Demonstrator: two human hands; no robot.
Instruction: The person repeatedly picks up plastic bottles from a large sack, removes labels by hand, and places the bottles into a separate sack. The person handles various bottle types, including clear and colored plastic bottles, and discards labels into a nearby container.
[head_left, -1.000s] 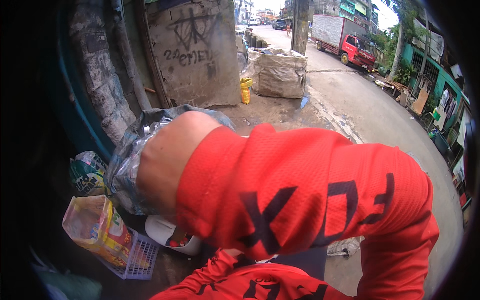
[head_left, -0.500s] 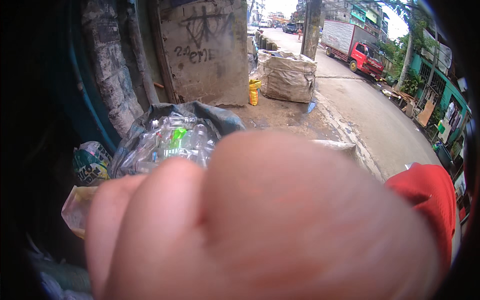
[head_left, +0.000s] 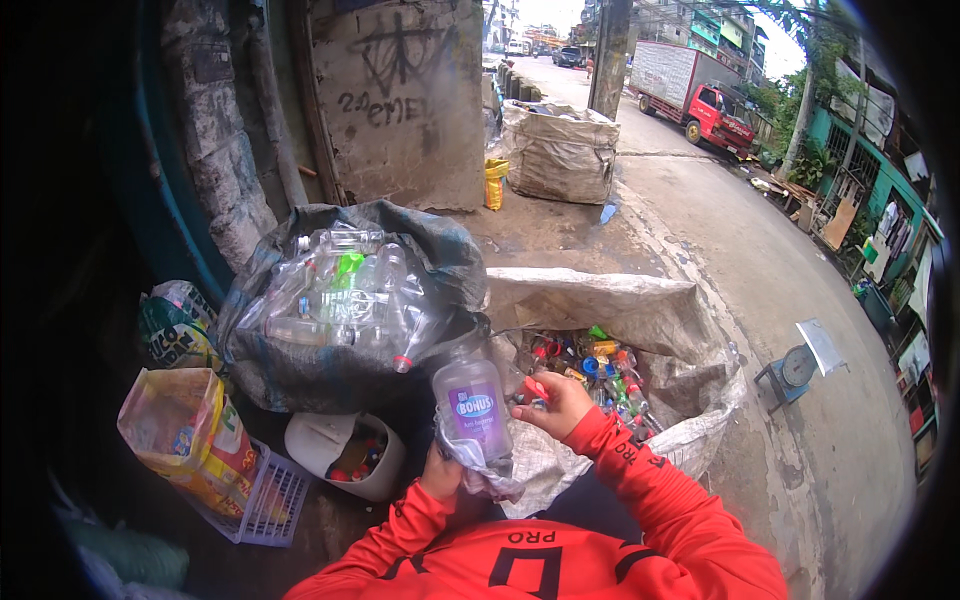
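A clear plastic bottle [head_left: 476, 405] with a purple label is in front of my chest. My left hand [head_left: 440, 472] is closed at its lower left side, fingers partly hidden. Beside the bottle, my right hand [head_left: 562, 406] pinches a small red object [head_left: 537, 390]; its exact kind cannot be made out. Just beyond the right hand, a large whitish woven sack [head_left: 670, 300] stands open, with colourful bottles and caps [head_left: 605, 370] inside. To the left, a dark grey sack [head_left: 270, 375] is heaped with clear plastic bottles [head_left: 345, 290].
A white bin [head_left: 375, 485] with caps inside stands left of my left hand. Next to it, a yellowish plastic bag [head_left: 180, 420] rests in a lilac basket [head_left: 275, 500]. A weighing scale [head_left: 797, 368] stands on the right. Farther off are a full sack [head_left: 560, 155] and a red truck [head_left: 720, 115].
A blurred hand that covered much of the view has moved away. Both hands now show low in front of me, with the bottle and the open sack in sight.
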